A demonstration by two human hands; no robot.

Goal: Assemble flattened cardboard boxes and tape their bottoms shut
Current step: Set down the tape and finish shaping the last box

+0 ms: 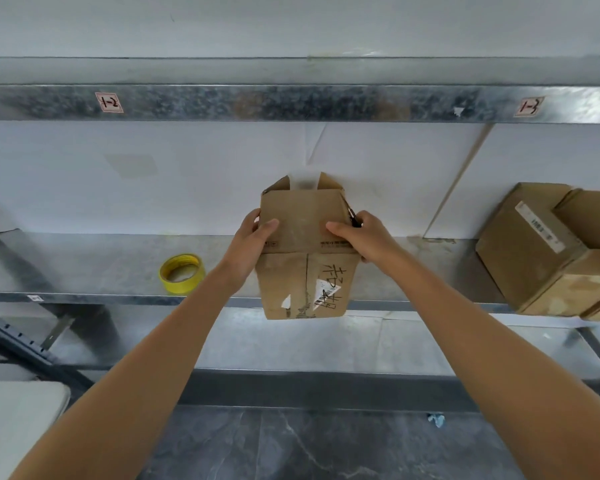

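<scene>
A small brown cardboard box (303,258) with black handwriting and torn white labels is held up over the front edge of a metal shelf (84,268). My left hand (252,242) grips its left side, thumb on the near panel. My right hand (362,237) grips its right side, thumb on the same panel, with a small dark object pinched against the box's right edge. Flaps stick up at the box's far end, and a strip of clear tape (303,181) rises between them. A yellow-cored roll of tape (181,273) lies on the shelf to the left.
Two assembled cardboard boxes (548,251) stand on the shelf at the right. An upper metal shelf beam (291,103) carries labels 1-2 and 1-3. A white wall is behind. A pale cushion (14,420) sits at lower left, above a dark stone floor.
</scene>
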